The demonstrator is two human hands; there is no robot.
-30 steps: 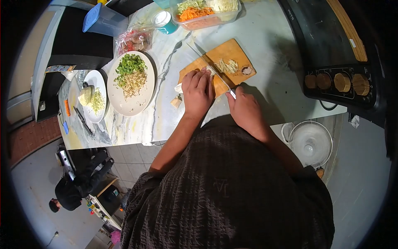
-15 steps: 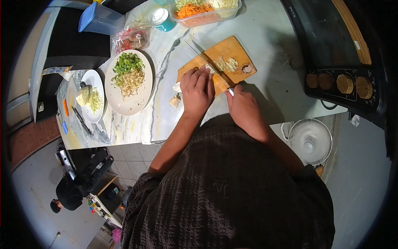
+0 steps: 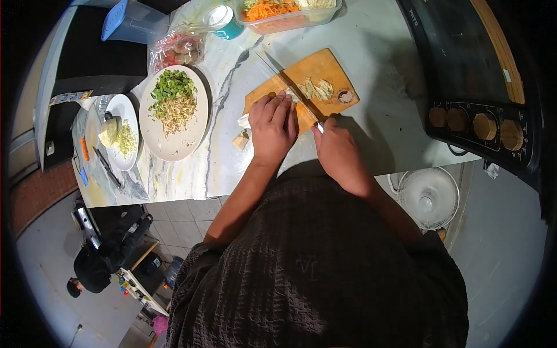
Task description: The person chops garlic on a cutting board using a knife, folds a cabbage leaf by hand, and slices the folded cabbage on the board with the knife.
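My right hand is closed round the white handle of a long kitchen knife. Its blade lies slantwise across a wooden cutting board, pointing away to the upper left. My left hand has its fingers bent together beside the blade, pressing a pale food piece that they mostly cover; its kind is unclear. Thin pale strips lie on the board right of the knife. By the left wrist are a white piece and a small beige block.
To the left stand a plate of chopped greens and sprouts and a smaller white plate with cabbage. A plastic container of shredded vegetables is at the back. An oven borders the right. Another person is at lower left.
The whole view has shifted slightly, so the table items appear a little further left. Both hands and the knife keep nearly the same position on the board.
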